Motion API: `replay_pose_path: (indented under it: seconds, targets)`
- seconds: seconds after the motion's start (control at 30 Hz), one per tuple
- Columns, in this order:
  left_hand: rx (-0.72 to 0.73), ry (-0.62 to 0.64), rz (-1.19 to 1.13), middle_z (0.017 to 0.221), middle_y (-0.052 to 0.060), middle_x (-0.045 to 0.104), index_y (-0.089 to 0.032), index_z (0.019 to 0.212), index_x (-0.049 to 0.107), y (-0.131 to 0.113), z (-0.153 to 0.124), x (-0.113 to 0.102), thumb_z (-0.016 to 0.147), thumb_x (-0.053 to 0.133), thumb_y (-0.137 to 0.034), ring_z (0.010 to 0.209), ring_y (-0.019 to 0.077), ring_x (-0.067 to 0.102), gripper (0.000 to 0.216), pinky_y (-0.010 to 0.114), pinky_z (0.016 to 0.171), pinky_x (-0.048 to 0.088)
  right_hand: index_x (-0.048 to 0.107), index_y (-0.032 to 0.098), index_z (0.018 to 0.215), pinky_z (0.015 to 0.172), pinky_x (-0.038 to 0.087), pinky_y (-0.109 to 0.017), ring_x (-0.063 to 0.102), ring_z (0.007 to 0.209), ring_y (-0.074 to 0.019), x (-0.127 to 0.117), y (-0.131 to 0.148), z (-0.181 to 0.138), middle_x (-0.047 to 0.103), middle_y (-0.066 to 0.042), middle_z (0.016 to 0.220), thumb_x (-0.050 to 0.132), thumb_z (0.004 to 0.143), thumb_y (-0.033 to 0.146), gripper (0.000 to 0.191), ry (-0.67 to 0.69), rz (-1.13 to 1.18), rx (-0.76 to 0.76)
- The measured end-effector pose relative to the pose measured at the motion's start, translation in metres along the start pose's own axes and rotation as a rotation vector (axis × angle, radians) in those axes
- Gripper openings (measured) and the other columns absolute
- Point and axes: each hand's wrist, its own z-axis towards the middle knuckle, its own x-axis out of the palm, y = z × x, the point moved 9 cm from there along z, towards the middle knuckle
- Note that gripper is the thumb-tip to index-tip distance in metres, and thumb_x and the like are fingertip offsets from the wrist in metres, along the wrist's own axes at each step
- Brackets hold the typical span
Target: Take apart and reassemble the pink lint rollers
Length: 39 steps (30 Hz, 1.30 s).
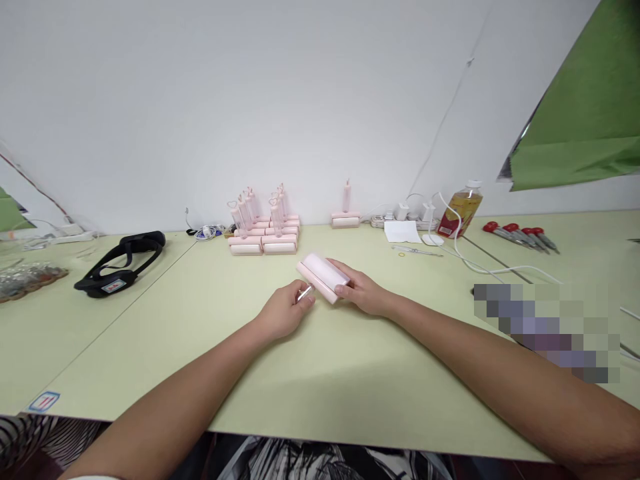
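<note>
My right hand (364,288) is closed around one end of a pale pink case with a whitish rounded side (323,273), held tilted over the table. Close to the case's lower left edge, my left hand (285,310) pinches a small shiny silvery piece (305,293). Its exact kind is hard to make out, and so is whether it touches the case. Behind my hands, several similar pink cases (280,245) are grouped near the wall, with clear pink-capped tubes (277,217) standing on them. One more pink case (345,220) stands apart, bearing a tube (347,197).
A black headset (123,267) lies at left. Toward the right are white paper (403,231), tweezers (417,251), chargers with white cables (460,243), a drink bottle (459,210) and several red-and-grey tools (523,235). A blurred patch covers something beside my right forearm.
</note>
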Motion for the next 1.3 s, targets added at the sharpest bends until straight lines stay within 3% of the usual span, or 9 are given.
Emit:
replay_pose_path:
  seconds: [0.17, 0.27, 0.37, 0.47, 0.57, 0.7, 0.9, 1.13, 1.3]
  targets:
    - [-0.09, -0.003, -0.157, 0.075, -0.001, 0.059, -0.021, 0.109, 0.056, 0.011, 0.002, 0.001, 0.086, 0.051, -0.046, 0.059, 0.013, 0.05, 0.034, 0.024, 0.052, 0.037, 0.023, 0.021, 0.151, 0.1, 0.04, -0.051, 0.043, 0.126, -0.0341, -0.004, 0.013, -0.002, 0.038, -0.018, 0.144, 0.061, 0.081, 0.055, 0.087, -0.102, -0.255, -0.09]
    - [-0.254, 0.048, -0.329, 0.072, -0.002, 0.058, -0.021, 0.114, 0.052, 0.022, 0.003, 0.007, 0.084, 0.056, -0.046, 0.047, 0.0095, 0.046, 0.039, 0.021, 0.041, 0.031, 0.033, 0.023, 0.146, 0.105, 0.035, -0.055, 0.032, 0.134, -0.037, 0.005, 0.026, -0.003, 0.031, -0.018, 0.149, 0.069, 0.076, 0.045, 0.082, -0.099, -0.503, -0.226]
    - [-0.305, 0.149, -0.561, 0.074, 0.001, 0.06, -0.018, 0.108, 0.054, 0.016, 0.001, 0.018, 0.083, 0.056, -0.052, 0.043, 0.0083, 0.046, 0.043, 0.02, 0.037, 0.029, 0.05, 0.021, 0.134, 0.101, 0.039, -0.053, 0.039, 0.128, -0.0353, 0.01, 0.027, -0.002, 0.039, -0.017, 0.143, 0.064, 0.079, 0.029, 0.058, -0.114, -0.634, -0.258]
    - [-0.211, 0.192, -0.7, 0.075, 0.003, 0.06, -0.015, 0.107, 0.057, 0.002, 0.0, 0.023, 0.085, 0.046, -0.062, 0.046, 0.0084, 0.048, 0.053, 0.021, 0.039, 0.033, 0.054, 0.019, 0.127, 0.097, 0.043, -0.048, 0.051, 0.115, -0.0308, 0.002, 0.02, 0.001, 0.055, -0.016, 0.128, 0.059, 0.081, 0.025, 0.047, -0.172, -0.605, -0.203]
    - [-0.09, 0.162, -0.572, 0.082, 0.004, 0.061, -0.017, 0.119, 0.055, -0.004, -0.003, 0.021, 0.088, 0.041, -0.064, 0.053, 0.01, 0.052, 0.058, 0.022, 0.045, 0.039, 0.055, 0.02, 0.12, 0.086, 0.047, -0.041, 0.059, 0.1, -0.0267, -0.024, -0.001, 0.005, 0.063, -0.011, 0.115, 0.063, 0.079, 0.036, 0.045, -0.284, -0.468, -0.015]
    - [0.069, 0.187, -0.234, 0.081, 0.001, 0.061, -0.019, 0.124, 0.057, -0.015, -0.011, 0.026, 0.087, 0.051, -0.055, 0.066, 0.013, 0.053, 0.052, 0.026, 0.06, 0.043, 0.06, 0.022, 0.104, 0.072, 0.047, -0.032, 0.061, 0.081, -0.0206, -0.071, -0.038, 0.004, 0.068, -0.003, 0.094, 0.062, 0.078, 0.044, 0.034, -0.477, -0.413, 0.243]
    - [0.093, 0.252, -0.088, 0.085, 0.003, 0.064, -0.018, 0.116, 0.064, -0.02, -0.015, 0.032, 0.087, 0.05, -0.051, 0.071, 0.015, 0.054, 0.046, 0.027, 0.063, 0.042, 0.057, 0.018, 0.111, 0.076, 0.044, -0.036, 0.058, 0.089, -0.0253, -0.125, -0.067, 0.012, 0.066, -0.01, 0.103, 0.046, 0.087, 0.042, 0.035, -0.683, -0.551, 0.336]
    - [0.098, 0.262, -0.036, 0.085, 0.003, 0.065, -0.019, 0.113, 0.065, -0.02, -0.014, 0.035, 0.087, 0.05, -0.049, 0.073, 0.0158, 0.058, 0.042, 0.026, 0.065, 0.043, 0.048, 0.009, 0.119, 0.086, 0.037, -0.044, 0.046, 0.108, -0.0353, -0.148, -0.071, 0.036, 0.052, -0.024, 0.119, 0.046, 0.089, 0.037, 0.041, -0.797, -0.795, 0.377]
    - [0.11, 0.264, -0.002, 0.085, 0.002, 0.066, -0.02, 0.113, 0.066, -0.021, -0.014, 0.036, 0.087, 0.05, -0.048, 0.074, 0.0162, 0.059, 0.042, 0.027, 0.065, 0.043, 0.055, 0.014, 0.106, 0.075, 0.037, -0.037, 0.052, 0.092, -0.0293, -0.139, -0.07, 0.051, 0.06, -0.017, 0.102, 0.035, 0.094, 0.028, 0.027, -0.668, -0.937, 0.36]
